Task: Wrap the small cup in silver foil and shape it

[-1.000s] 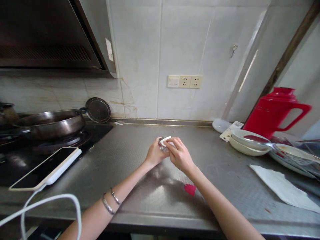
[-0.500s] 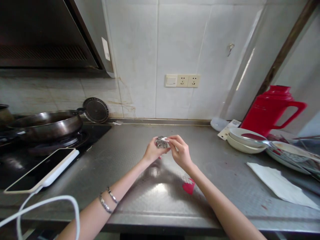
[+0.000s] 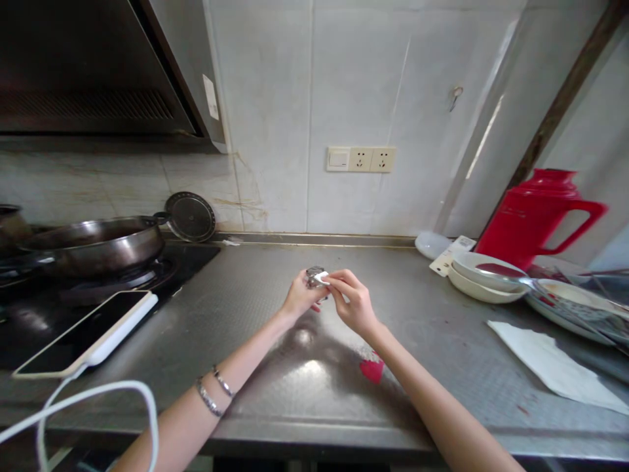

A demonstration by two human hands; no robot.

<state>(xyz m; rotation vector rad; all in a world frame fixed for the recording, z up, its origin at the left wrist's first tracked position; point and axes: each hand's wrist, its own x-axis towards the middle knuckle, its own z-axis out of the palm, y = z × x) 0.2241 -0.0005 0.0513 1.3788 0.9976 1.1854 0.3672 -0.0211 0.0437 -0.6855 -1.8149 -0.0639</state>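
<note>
Both my hands meet above the middle of the steel counter [image 3: 275, 341]. My left hand [image 3: 299, 298] is closed round a small shiny metal object [image 3: 313, 273] held up at its fingertips. My right hand [image 3: 351, 303] pinches a small white piece [image 3: 322, 278] against that object. What the metal object is I cannot make out. A small red scrap [image 3: 371, 369] lies on the counter under my right forearm. Two bracelets [image 3: 215, 392] circle my left wrist.
A phone [image 3: 83, 334] on a white power bank with a white cable [image 3: 93, 400] lies at the left by the stove, where a wok [image 3: 93, 244] sits. At the right are stacked bowls [image 3: 484, 276], plates, a red jug [image 3: 538, 216] and a paper towel [image 3: 550, 367].
The white piece in my right hand has moved from on top of the metal object down onto its side. The hands stay at the same spot above the counter.
</note>
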